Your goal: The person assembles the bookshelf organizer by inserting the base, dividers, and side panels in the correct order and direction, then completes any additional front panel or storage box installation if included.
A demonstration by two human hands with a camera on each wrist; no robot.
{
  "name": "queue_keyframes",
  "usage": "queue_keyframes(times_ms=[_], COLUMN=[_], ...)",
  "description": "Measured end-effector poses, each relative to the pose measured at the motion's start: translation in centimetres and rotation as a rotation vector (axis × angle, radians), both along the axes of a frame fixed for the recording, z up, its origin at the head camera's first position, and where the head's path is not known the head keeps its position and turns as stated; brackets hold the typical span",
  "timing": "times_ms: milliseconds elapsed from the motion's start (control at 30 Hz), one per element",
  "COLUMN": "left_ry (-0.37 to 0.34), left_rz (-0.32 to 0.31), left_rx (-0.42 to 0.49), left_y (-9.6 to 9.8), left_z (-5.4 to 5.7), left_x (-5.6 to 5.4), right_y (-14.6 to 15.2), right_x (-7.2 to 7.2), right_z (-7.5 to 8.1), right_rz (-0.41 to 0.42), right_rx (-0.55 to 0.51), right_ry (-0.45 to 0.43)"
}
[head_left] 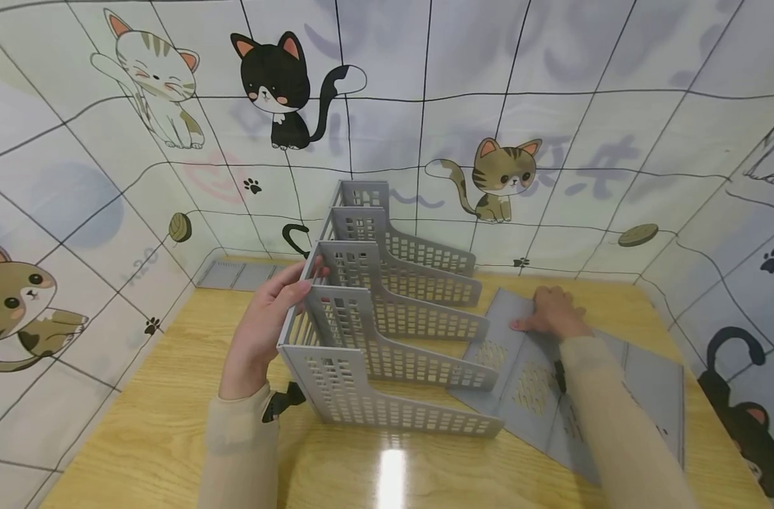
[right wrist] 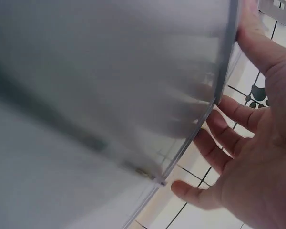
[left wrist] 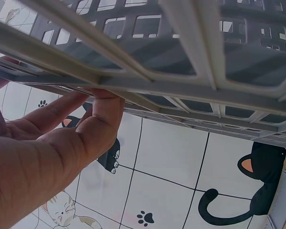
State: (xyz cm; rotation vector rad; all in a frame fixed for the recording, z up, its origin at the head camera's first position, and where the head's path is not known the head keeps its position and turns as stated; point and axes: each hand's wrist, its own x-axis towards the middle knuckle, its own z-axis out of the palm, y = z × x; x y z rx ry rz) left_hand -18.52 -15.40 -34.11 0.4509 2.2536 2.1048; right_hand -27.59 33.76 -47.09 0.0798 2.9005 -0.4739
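Grey slotted rack (head_left: 399, 360) stands on the table (head_left: 151, 396), probably light and stiff, best taken by its upper back frame, where the left hand (head_left: 266, 318) grips it; right hand (head_left: 555, 314), fingers spread, touches the flat panel (head_left: 542, 353).

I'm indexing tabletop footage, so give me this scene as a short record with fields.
Held item: grey plastic perforated rack, five upright dividers, taller ends toward the head view's left
Held by: bare left hand, gripping the rack's tall end
Touched item: flat grey plastic panel with slots, right of the rack
Touched by: bare right hand, at the panel's far edge
Other part: small flat grey piece, back left
Surface: yellow wood-grain table
Backdrop: white gridded covering with cartoon cats
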Motion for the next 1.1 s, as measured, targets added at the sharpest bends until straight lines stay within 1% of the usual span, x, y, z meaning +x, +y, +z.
queue_keyframes(times_ms=[133,200,233,300,333,467,533,633,667,767,833,900,1000,1067,1100], left_ry=[-0.004,-0.007,-0.005,0.000,0.001,0.002,0.000,-0.001,-0.002,-0.006,-0.011,-0.014,-0.015,-0.013,-0.014], left_rz=[0.002,0.002,0.001,0.000,0.001,0.003,0.004,0.003,0.003,0.012,0.018,0.021,0.019,0.015,0.014], left_rx=[0.005,0.005,0.003,-0.002,-0.002,-0.008,-0.011,-0.013,-0.014,-0.016,-0.021,-0.026,-0.028,-0.029,-0.027], left_y=[0.0,0.0,0.0,0.0,0.0,-0.1,-0.2,-0.2,-0.2,-0.2,-0.2,-0.2,-0.2,-0.2,-0.2], left_z=[0.0,-0.1,-0.1,-0.2,-0.2,-0.2,-0.3,-0.3,-0.3,-0.2,-0.2,-0.2,-0.2,-0.2,-0.1], left_x=[0.0,0.0,0.0,0.0,0.0,0.0,-0.1,-0.1,-0.1,-0.1,-0.1,-0.1,-0.1,-0.1,-0.1], right_y=[1.1,2.1,2.7,3.8,4.3,5.4,5.7,6.2,6.4,6.8,7.2,7.7,8.8,9.5,9.8], right_x=[1.1,1.7,2.0,2.7,3.2,4.7,5.2,5.6,5.6,5.5,5.3,5.1,5.1,5.3,5.4], right_z=[0.2,0.5,0.8,1.5,1.9,3.0,3.2,3.1,3.0,2.7,2.5,2.3,2.2,2.2,2.1], right_rz=[0.033,0.044,0.034,-0.019,-0.063,-0.273,-0.355,-0.409,-0.413,-0.388,-0.365,-0.311,-0.214,-0.149,-0.136], right_rx=[0.011,0.022,0.029,0.044,0.049,0.057,0.054,0.065,0.071,0.108,0.114,0.113,0.077,0.057,0.044], right_ry=[0.018,-0.004,-0.026,-0.089,-0.129,-0.276,-0.316,-0.312,-0.302,-0.258,-0.256,-0.260,-0.268,-0.253,-0.242])
